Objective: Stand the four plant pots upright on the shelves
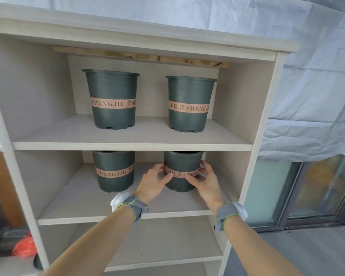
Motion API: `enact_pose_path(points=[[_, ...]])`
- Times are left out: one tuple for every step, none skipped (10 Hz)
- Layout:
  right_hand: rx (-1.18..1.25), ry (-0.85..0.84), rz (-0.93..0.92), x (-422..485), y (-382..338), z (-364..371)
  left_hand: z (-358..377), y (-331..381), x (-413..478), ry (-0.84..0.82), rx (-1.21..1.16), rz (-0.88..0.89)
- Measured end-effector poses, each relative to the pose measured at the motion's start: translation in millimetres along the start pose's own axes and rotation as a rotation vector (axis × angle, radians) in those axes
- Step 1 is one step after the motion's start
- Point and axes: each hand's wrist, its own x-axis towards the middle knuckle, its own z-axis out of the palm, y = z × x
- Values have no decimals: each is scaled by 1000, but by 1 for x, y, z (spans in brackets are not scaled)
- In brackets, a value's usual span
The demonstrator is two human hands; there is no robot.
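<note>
**Both hands on the lower right pot**

You face a pale wooden shelf unit [261, 108] with a crumpled white sheet [307, 76] hanging behind it. Its upper shelf [131, 145] carries two dark green pots: the upper left pot [113, 98] and the upper right pot [189, 104], both upright, set apart, towards the back of the board. The lower shelf [108, 216] carries two more. The lower left pot [115, 172] stands upright near the back, its rim hidden behind the upper shelf's front edge. The lower right pot [182, 166] stands upright beside it, nearer the right side wall, and you hold it between your palms. Your left hand [153, 182] curls round its left side, fingers slightly spread, thumb on the pink band. Your right hand [205, 180] wraps the right side, fingers spread, thumb pressed on the band. Each wrist wears a grey strap [134, 206].
</note>
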Motion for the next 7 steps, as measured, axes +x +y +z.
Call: enact_pose_path(points=[[5, 4, 2, 6, 3, 0, -3, -2, 4, -10, 8, 2], [3, 12, 15, 10, 4, -1, -6, -2, 7, -29, 7, 2], [-22, 12, 28, 11, 1, -1, -7, -1, 9, -60, 8, -5], [-13, 12, 46, 10, -1, -2, -8, 2, 8, -98, 47, -16], [-44, 10, 77, 7, -3, -3, -10, 6, 4, -115, 97, -32], [-61, 46, 90, 2, -9, -3, -13, 8, -2, -92, 134, -53], [-97, 206, 50, -3, -13, -1, -22, 11, -10, 10, 152, -20]])
